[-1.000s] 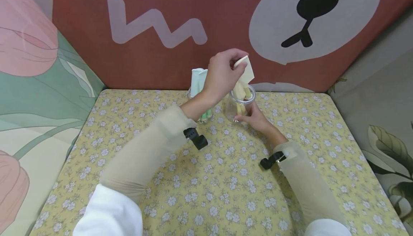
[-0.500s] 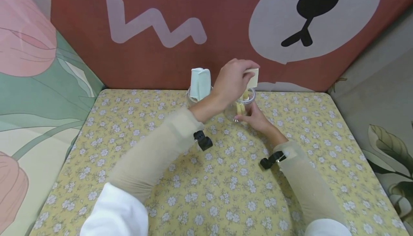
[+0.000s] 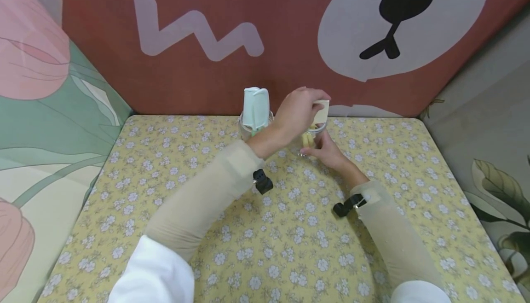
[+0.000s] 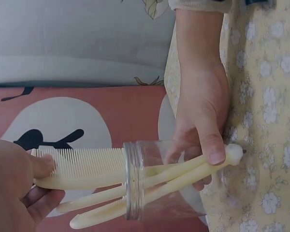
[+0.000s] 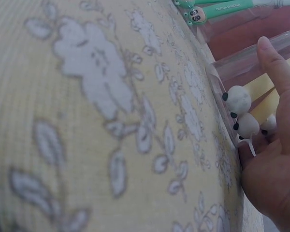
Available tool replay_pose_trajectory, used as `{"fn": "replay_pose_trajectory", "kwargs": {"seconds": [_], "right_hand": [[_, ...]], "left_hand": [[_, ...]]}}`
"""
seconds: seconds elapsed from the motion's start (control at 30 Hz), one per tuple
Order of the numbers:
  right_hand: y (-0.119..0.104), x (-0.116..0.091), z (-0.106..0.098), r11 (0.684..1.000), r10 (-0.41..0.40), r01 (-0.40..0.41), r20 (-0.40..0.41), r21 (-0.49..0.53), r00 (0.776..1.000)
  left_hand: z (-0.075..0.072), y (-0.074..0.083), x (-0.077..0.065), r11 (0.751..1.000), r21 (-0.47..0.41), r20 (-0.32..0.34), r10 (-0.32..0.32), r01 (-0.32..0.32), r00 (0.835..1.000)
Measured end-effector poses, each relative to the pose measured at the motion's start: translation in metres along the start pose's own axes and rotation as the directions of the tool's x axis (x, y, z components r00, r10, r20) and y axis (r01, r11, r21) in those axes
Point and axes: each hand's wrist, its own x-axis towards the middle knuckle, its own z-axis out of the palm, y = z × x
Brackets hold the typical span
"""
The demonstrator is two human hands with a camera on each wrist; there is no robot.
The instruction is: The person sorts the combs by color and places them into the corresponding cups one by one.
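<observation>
My left hand point(image 3: 296, 115) pinches a cream comb point(image 4: 82, 169) by its toothed end, over the mouth of a clear jar point(image 4: 183, 207). The comb's handle reaches down inside that jar. Several other cream combs point(image 4: 101, 212) lean in it, their handles ending in white balls point(image 5: 239, 99) with small black spots at the bottom. My right hand point(image 3: 331, 153) grips the jar low on its side, thumb and fingers round the wall. In the head view my left hand covers part of the jar.
A second clear jar point(image 3: 245, 131) stands to the left, holding mint-green combs point(image 3: 256, 107) with green handles point(image 5: 227, 8). Both are near the back edge of a table with a yellow floral cloth point(image 3: 265, 247). A red-brown printed backdrop point(image 3: 198, 77) rises behind.
My left hand has moved right, then down, lowering the comb into the jar. The mint-green combs show more fully now. My right hand has kept its place on the jar.
</observation>
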Motion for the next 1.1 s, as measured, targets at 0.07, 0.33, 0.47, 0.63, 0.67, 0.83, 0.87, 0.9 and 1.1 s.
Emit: {"fn": "replay_pose_trajectory", "kwargs": {"seconds": [0.07, 0.33, 0.47, 0.63, 0.67, 0.83, 0.87, 0.9, 1.1], "right_hand": [[0.0, 0.0, 0.0, 1.0, -0.004, 0.004, -0.001, 0.002, 1.0], [-0.012, -0.005, 0.001, 1.0, -0.007, 0.007, 0.006, -0.004, 1.0], [-0.03, -0.009, 0.002, 1.0, 0.002, -0.002, 0.012, -0.005, 1.0], [-0.021, -0.007, 0.002, 1.0, -0.001, 0.001, 0.003, -0.003, 1.0], [-0.017, -0.007, 0.002, 1.0, -0.004, 0.004, 0.002, -0.002, 1.0], [0.001, -0.002, 0.001, 0.999, -0.031, 0.031, 0.009, 0.011, 0.999], [0.002, -0.001, 0.001, 0.999, -0.035, 0.034, 0.008, 0.014, 0.999], [0.002, -0.001, 0.0, 0.999, -0.038, 0.037, 0.009, 0.021, 0.999], [0.004, -0.001, 0.001, 0.997, -0.038, 0.037, 0.009, 0.071, 0.999]], "left_hand": [[0.0, 0.001, 0.0, 1.0, 0.019, -0.002, -0.012, 0.012, 1.0], [0.004, 0.006, 0.002, 0.995, 0.057, 0.001, -0.086, 0.086, 0.996], [0.004, 0.009, 0.003, 0.99, 0.067, 0.012, -0.123, 0.122, 0.992], [0.003, 0.013, 0.005, 0.986, 0.112, 0.056, -0.131, 0.124, 0.99], [0.004, 0.014, 0.005, 0.985, 0.122, 0.066, -0.128, 0.119, 0.99], [0.007, 0.015, 0.005, 0.981, 0.157, 0.087, -0.13, 0.115, 0.988], [0.007, 0.015, 0.005, 0.98, 0.161, 0.084, -0.135, 0.12, 0.987], [0.008, 0.015, 0.006, 0.979, 0.162, 0.083, -0.139, 0.124, 0.987], [0.009, 0.018, 0.008, 0.969, 0.202, 0.07, -0.158, 0.141, 0.985]]}}
